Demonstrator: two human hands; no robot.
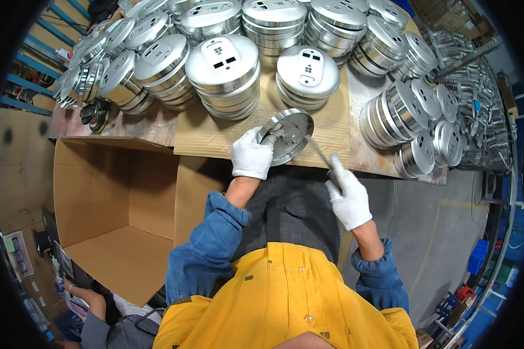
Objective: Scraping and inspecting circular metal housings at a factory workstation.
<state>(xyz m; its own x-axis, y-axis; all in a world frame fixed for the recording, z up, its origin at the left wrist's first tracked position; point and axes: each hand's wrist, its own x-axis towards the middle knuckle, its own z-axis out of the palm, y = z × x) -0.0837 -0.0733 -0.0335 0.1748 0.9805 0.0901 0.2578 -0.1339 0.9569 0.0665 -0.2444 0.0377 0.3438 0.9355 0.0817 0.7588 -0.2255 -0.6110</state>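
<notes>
My left hand (252,155), in a white glove, grips a round metal cover (295,135) by its left rim. The cover is tilted up at the table's front edge with its hollow inner side showing. My right hand (350,200), also gloved in white, is closed round the handle of a slim metal file (320,154). The file's thin blade points up and left to the cover's right rim; it is slightly blurred, and I cannot tell whether it touches. Just beyond the cover stands a short stack of silver round covers (308,72) with rectangular cutouts on top.
Several more stacks of covers (222,64) crowd the back of the table, which bears a cardboard sheet (204,139). At the right lie tipped stacks (393,116). An open cardboard box (110,198) stands at the left below the table. Another person's arm (90,299) shows at lower left.
</notes>
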